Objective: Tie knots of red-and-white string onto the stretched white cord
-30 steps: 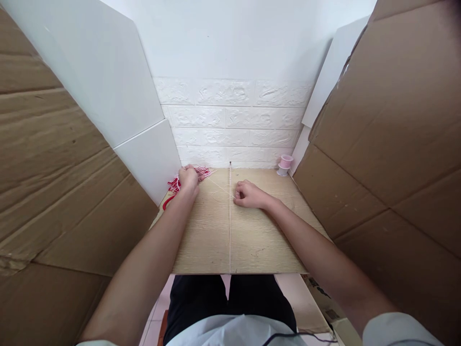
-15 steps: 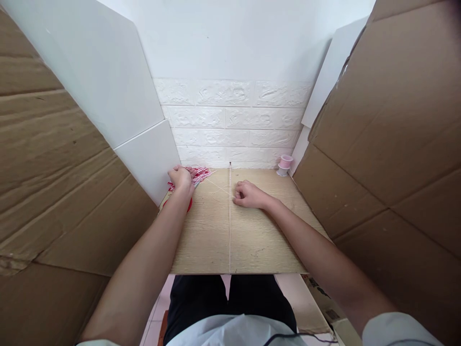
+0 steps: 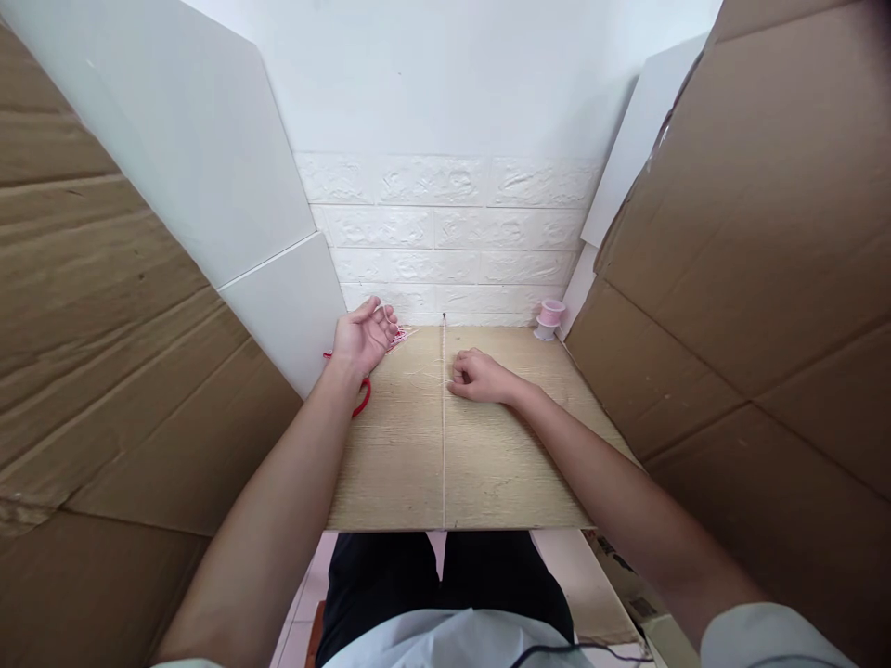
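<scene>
A pale cord (image 3: 444,436) stretches straight down the middle of the wooden board, from a small dark pin (image 3: 444,316) at the far end to the near edge. Its far part looks thicker, as if knotted. My right hand (image 3: 482,376) rests just right of the cord, fingers curled in a pinch on thin white thread, mostly hidden. On the left, my left hand (image 3: 365,338) is raised palm up, fingers loosely curled, with white thread (image 3: 388,316) looped across them. Behind it lies a red-and-white thread bundle (image 3: 399,339), partly covered.
Red-handled scissors (image 3: 363,397) lie partly under my left wrist. Two stacked spools, pink thread (image 3: 551,313) on top, stand in the back right corner. Cardboard walls (image 3: 752,278) flank both sides of the board (image 3: 515,464), and a white brick-patterned wall (image 3: 459,227) closes the back.
My left hand has turned palm up and risen slightly to the right, uncovering more of the scissors' red handle. The thread that ran taut between the hands no longer shows clearly. My right hand stays put.
</scene>
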The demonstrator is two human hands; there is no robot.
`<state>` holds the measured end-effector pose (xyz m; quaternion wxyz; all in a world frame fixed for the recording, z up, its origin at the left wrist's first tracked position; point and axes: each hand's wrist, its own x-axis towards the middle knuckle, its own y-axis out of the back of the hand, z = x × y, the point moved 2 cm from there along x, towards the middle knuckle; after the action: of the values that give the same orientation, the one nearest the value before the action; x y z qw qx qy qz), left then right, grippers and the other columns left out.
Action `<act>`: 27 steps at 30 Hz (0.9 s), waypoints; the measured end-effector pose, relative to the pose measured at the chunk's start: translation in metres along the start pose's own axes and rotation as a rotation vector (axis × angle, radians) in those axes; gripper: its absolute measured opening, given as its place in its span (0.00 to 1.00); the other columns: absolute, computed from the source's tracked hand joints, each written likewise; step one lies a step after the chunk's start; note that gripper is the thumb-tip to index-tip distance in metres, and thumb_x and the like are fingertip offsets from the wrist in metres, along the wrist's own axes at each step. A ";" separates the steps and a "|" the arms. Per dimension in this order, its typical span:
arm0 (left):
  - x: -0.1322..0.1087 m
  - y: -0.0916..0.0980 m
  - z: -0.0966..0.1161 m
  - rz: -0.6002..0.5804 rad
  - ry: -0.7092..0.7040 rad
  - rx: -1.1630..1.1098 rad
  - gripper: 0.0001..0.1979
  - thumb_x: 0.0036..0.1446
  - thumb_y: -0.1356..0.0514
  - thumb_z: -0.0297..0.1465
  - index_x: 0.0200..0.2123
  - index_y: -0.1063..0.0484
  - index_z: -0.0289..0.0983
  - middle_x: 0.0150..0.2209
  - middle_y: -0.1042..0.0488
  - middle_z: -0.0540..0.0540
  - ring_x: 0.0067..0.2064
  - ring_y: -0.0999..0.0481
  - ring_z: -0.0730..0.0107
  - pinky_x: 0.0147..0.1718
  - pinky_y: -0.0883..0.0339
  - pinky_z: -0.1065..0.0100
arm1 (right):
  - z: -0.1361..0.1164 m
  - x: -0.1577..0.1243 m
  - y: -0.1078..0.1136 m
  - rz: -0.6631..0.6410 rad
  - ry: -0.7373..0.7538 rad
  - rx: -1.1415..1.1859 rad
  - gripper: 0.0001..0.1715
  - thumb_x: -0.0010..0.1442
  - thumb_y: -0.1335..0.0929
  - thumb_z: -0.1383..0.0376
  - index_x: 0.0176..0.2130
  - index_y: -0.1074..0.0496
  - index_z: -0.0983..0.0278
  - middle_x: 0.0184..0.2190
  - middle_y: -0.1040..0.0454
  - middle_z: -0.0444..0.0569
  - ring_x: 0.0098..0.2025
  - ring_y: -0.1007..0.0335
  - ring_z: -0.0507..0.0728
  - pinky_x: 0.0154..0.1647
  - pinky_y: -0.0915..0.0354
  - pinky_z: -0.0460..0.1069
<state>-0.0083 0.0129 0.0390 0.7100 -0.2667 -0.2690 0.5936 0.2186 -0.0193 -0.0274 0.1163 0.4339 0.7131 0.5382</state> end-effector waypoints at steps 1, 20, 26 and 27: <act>-0.005 -0.003 0.000 -0.100 0.055 0.051 0.03 0.61 0.43 0.29 0.34 0.34 0.36 0.28 0.27 0.48 0.27 0.25 0.74 0.25 0.29 0.74 | 0.000 0.000 0.000 0.002 0.000 0.000 0.14 0.56 0.30 0.64 0.22 0.35 0.64 0.27 0.34 0.46 0.33 0.40 0.53 0.41 0.44 0.48; -0.010 -0.002 -0.034 -0.366 0.197 1.275 0.15 0.47 0.32 0.39 0.35 0.25 0.35 0.18 0.36 0.54 0.17 0.41 0.80 0.14 0.52 0.74 | -0.001 0.001 -0.001 0.014 0.030 -0.011 0.15 0.56 0.30 0.63 0.23 0.35 0.64 0.25 0.33 0.45 0.32 0.39 0.53 0.41 0.44 0.49; -0.015 -0.005 -0.049 -0.545 0.269 1.481 0.16 0.45 0.33 0.39 0.35 0.23 0.35 0.18 0.36 0.54 0.17 0.41 0.78 0.16 0.52 0.72 | -0.002 0.001 0.000 0.009 0.018 -0.013 0.14 0.56 0.30 0.63 0.23 0.35 0.64 0.26 0.33 0.46 0.33 0.39 0.53 0.40 0.44 0.49; -0.015 -0.005 -0.051 -0.556 0.248 1.509 0.15 0.44 0.33 0.39 0.34 0.23 0.35 0.18 0.35 0.54 0.18 0.40 0.77 0.16 0.51 0.72 | -0.002 0.001 0.000 0.011 0.014 -0.012 0.14 0.56 0.30 0.63 0.23 0.35 0.64 0.27 0.32 0.46 0.33 0.39 0.53 0.40 0.44 0.48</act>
<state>0.0282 -0.0052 0.0053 0.8447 0.2965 0.2278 0.3831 0.2170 -0.0199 -0.0267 0.1113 0.4332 0.7082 0.5463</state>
